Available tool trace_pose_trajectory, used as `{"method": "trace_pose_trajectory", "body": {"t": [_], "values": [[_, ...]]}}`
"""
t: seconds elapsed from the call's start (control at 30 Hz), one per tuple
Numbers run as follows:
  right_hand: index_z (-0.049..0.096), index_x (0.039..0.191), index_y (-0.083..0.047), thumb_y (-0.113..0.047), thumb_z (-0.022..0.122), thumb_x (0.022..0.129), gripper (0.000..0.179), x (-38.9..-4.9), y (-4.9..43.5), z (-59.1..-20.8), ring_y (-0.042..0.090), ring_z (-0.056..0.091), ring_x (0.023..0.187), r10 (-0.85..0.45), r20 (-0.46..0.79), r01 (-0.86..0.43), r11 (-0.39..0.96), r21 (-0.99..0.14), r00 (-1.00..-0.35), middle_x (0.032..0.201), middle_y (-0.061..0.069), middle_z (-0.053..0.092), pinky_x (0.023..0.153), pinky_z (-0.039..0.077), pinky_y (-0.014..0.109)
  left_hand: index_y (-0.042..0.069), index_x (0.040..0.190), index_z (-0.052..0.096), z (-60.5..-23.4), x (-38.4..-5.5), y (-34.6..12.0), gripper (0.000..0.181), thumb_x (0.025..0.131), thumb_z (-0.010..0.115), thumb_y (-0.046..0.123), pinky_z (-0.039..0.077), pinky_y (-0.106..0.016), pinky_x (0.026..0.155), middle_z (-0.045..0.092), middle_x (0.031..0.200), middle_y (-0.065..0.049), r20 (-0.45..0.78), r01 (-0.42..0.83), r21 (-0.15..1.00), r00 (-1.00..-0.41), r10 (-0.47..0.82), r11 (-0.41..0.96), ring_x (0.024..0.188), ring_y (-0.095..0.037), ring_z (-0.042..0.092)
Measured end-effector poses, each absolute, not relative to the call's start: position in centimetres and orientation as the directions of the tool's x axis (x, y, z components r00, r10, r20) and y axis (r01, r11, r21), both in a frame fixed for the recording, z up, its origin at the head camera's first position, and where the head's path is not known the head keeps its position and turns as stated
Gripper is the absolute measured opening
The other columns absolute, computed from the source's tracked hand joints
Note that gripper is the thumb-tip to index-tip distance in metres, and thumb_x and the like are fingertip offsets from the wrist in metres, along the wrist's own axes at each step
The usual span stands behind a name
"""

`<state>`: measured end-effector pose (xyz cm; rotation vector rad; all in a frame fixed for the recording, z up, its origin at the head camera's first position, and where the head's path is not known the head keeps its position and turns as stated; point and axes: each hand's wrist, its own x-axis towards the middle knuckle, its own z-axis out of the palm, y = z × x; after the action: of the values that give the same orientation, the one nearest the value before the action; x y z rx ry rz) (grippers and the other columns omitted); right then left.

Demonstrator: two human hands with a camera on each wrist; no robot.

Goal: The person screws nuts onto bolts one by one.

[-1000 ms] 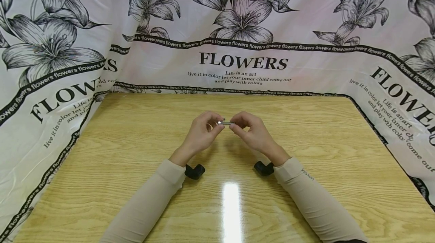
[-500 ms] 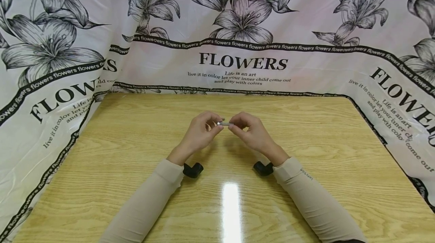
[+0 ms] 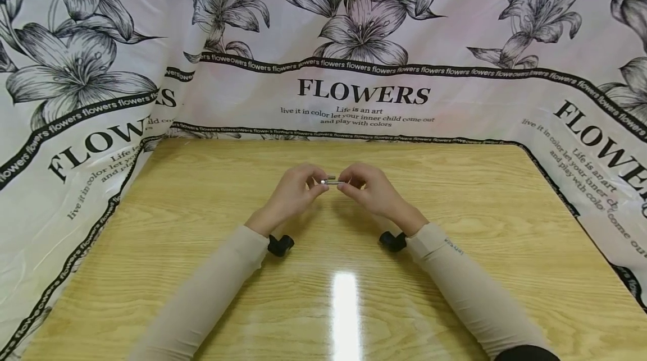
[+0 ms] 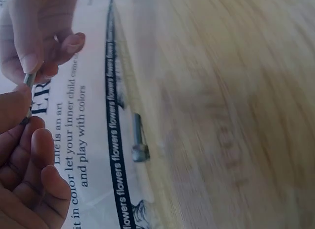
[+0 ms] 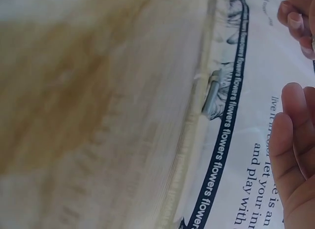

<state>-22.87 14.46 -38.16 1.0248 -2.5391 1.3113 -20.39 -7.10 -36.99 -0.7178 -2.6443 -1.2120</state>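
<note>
Between both hands, over the table, a thin silver bolt (image 3: 333, 182) lies sideways with its thicker end to the left. My left hand (image 3: 299, 188) pinches that thicker end between thumb and fingertips. The right hand (image 3: 371, 188) pinches the free end of the shank, the two hands facing each other. The left wrist view shows the bolt's shank (image 4: 30, 80) between the fingertips; fingers cover much of it. Behind it, a second bolt (image 4: 139, 140) with a cylindrical head lies on the table, partly visible past the fingers in the head view.
The wood-grain table (image 3: 455, 198) stretches around both arms, with a bright light reflection near its front. A white flower-print cloth (image 3: 364, 103) hangs along the back and sides. Black wrist-worn pieces (image 3: 281, 245) project inward beneath both wrists.
Both hands have shifted slightly left and away from the body, and the left forearm has swung outward. The bolt remains pinched between them, and more of the loose bolt shows behind.
</note>
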Motion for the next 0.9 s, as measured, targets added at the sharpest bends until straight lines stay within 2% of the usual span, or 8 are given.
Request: {"method": "trace_pose_trajectory", "body": {"t": [0.2, 0.4, 0.9], "values": [[0.067, 0.094, -0.012, -0.014, 0.067, 0.091, 0.004, -23.8, 14.2, -38.0, 0.019, 0.058, 0.072, -0.570, 0.340, -0.617, 0.407, -0.674, -0.748, 0.091, -0.002, 0.063, 0.062, 0.049, 0.033, 0.009, 0.098, 0.066, -37.2, -21.3, -7.6, 0.010, 0.091, 0.068, 0.015, 0.047, -0.027, 0.069, 0.063, 0.099, -0.001, 0.268, 0.469, 0.625, -0.880, 0.393, 0.624, 0.076, -0.014, 0.055], [0.067, 0.095, -0.012, -0.013, 0.068, 0.090, 0.005, -24.6, 14.2, -38.0, 0.020, 0.058, 0.071, -0.587, 0.278, -0.585, 0.433, -0.686, -0.760, 0.090, -0.001, 0.062, 0.059, 0.048, 0.030, 0.009, 0.101, 0.065, -37.3, -22.1, -7.8, 0.011, 0.092, 0.066, 0.015, 0.047, -0.028, 0.070, 0.061, 0.100, -0.002, 0.222, 0.465, 0.627, -0.876, 0.428, 0.625, 0.078, -0.014, 0.055], [0.067, 0.093, -0.012, -0.016, 0.066, 0.092, 0.005, -26.2, 13.6, -38.7, 0.014, 0.058, 0.074, -0.612, 0.138, -0.536, 0.535, -0.653, -0.779, 0.082, -0.003, 0.064, 0.067, 0.050, 0.031, 0.013, 0.096, 0.067, -37.8, -23.8, -8.0, 0.007, 0.089, 0.069, 0.016, 0.047, -0.028, 0.067, 0.064, 0.096, 0.003, 0.091, 0.381, 0.637, -0.900, 0.426, 0.670, 0.078, -0.014, 0.055]]}}
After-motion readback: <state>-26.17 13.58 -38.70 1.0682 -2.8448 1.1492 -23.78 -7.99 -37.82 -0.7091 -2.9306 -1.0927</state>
